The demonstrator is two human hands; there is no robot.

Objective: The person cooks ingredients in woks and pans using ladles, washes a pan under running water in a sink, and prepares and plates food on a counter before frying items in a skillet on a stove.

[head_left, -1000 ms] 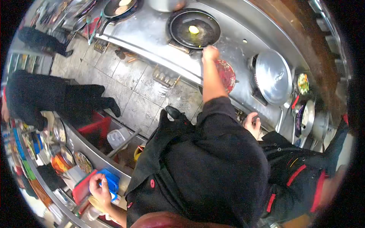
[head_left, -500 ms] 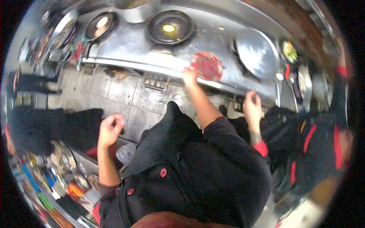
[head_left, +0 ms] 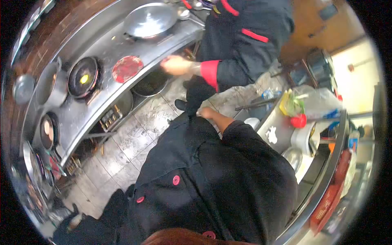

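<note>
My right hand (head_left: 206,112) is low in front of my dark apron, blurred, its fingers partly hidden and no held object visible. Nothing shows of my left hand. Beyond my right hand, a co-worker's hand (head_left: 176,65) with a red cuff hangs by the edge of the steel cooking counter (head_left: 102,51). On that counter sit a round red patterned item (head_left: 127,68), a black pan (head_left: 77,87) with something yellow (head_left: 84,79) in it, and a large domed metal lid (head_left: 150,20).
The co-worker (head_left: 249,45) stands close ahead on the right. A tall pot (head_left: 48,92) and another pan (head_left: 53,141) stand at the left. To the right, a work counter (head_left: 277,118) bears a red container (head_left: 298,120) and a white pot (head_left: 300,139). Wet floor tiles (head_left: 134,126) lie between.
The view has swung right, bringing the right-hand counter into sight. My right hand has moved from the cooking counter's edge to my apron. My left hand has left the view.
</note>
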